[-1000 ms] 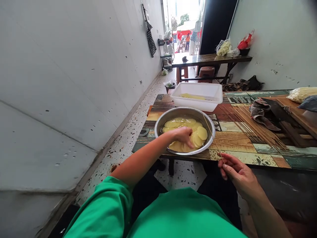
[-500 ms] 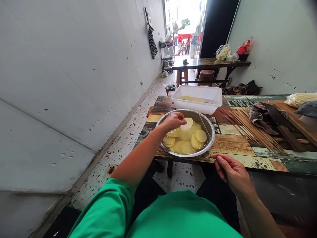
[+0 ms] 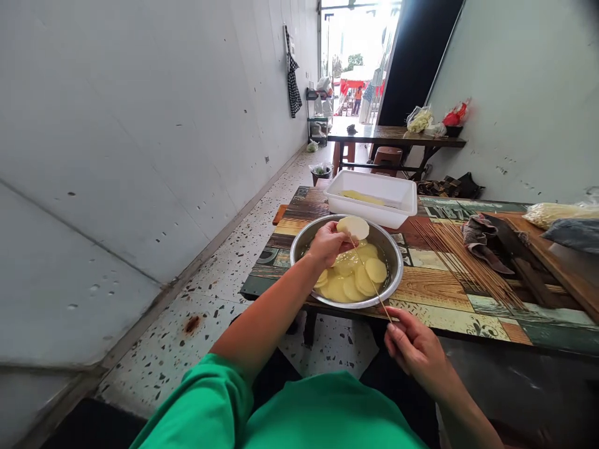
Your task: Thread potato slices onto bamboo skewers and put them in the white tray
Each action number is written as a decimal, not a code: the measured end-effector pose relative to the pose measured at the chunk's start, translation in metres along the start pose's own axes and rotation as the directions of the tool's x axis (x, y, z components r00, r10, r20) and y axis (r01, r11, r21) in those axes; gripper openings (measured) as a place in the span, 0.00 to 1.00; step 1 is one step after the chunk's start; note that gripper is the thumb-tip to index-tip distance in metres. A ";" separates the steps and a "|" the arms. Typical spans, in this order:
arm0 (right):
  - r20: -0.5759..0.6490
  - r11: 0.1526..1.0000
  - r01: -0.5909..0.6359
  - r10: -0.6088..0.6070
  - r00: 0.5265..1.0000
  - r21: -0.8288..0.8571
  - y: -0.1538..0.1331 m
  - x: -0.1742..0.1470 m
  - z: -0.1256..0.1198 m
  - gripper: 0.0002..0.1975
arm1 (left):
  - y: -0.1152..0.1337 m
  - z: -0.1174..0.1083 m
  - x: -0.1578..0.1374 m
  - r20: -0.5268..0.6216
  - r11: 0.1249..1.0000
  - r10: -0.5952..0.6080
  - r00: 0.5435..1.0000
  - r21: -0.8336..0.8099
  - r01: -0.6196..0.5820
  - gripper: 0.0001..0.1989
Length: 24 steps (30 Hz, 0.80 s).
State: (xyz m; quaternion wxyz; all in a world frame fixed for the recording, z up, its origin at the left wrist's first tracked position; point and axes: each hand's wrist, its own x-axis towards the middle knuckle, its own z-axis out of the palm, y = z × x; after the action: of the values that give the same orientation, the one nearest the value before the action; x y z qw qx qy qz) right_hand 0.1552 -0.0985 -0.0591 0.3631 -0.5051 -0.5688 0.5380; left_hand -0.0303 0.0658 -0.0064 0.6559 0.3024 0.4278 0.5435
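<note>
Over a metal basin (image 3: 392,274), my left hand (image 3: 327,243) pinches a round, pale yellow potato slice (image 3: 354,228) by its edge. My right hand (image 3: 414,343), in front of the table's near edge, grips the lower end of a thin wooden skewer (image 3: 374,288). The skewer slants up and left across the basin, its upper end at the slice near my left fingertips. Whether the tip has pierced the slice I cannot tell. Several more potato slices (image 3: 360,277) lie in water in the basin.
Behind the basin stands a white plastic tub (image 3: 397,215) with yellow pieces inside. Loose skewers (image 3: 472,262) are spread to the right, beside a crumpled cloth (image 3: 480,234) and a wooden board (image 3: 556,262). A second table (image 3: 374,132) stands further back.
My left hand has lifted the potato slice up from the other slices and turned it. My right hand has moved left, bringing the skewer up to the slice.
</note>
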 end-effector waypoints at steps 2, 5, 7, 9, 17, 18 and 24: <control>0.003 0.999 -0.010 0.010 1.000 -0.038 -0.003 0.003 0.000 0.25 | -0.001 -0.002 0.001 0.005 1.000 -0.011 1.000 -0.015 0.011 0.09; 0.005 0.997 -0.022 0.022 1.000 -0.074 -0.008 0.007 0.001 0.25 | -0.002 -0.004 0.001 0.021 0.999 0.023 1.000 -0.041 -0.022 0.10; 0.000 0.996 -0.009 0.009 1.000 -0.089 -0.011 0.008 0.002 0.23 | -0.003 -0.004 0.001 0.035 0.997 0.063 0.997 -0.048 -0.062 0.12; -0.021 0.995 0.015 -0.017 1.000 -0.099 -0.014 0.010 0.001 0.21 | -0.005 -0.004 -0.001 0.049 0.996 0.077 0.996 -0.044 -0.075 0.14; -0.197 0.968 0.146 -0.187 0.962 -0.205 -0.023 0.031 0.004 0.20 | -0.011 0.001 -0.007 0.147 0.991 0.131 0.981 0.023 -0.135 0.11; -0.221 0.962 0.152 -0.203 0.954 -0.227 -0.023 0.033 0.005 0.19 | -0.011 0.000 -0.007 0.135 0.986 0.153 0.979 0.038 -0.160 0.11; -0.348 0.938 0.181 -0.283 0.894 -0.297 -0.024 0.040 0.013 0.19 | -0.007 -0.008 -0.001 -0.068 0.971 0.232 0.970 0.070 -0.227 0.10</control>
State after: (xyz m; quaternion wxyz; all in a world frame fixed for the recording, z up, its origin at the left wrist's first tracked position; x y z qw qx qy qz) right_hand 0.1294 -0.0611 -0.0424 0.4613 -0.5714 -0.6075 0.3025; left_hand -0.0341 0.0629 -0.0160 0.5624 0.3490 0.4309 0.6133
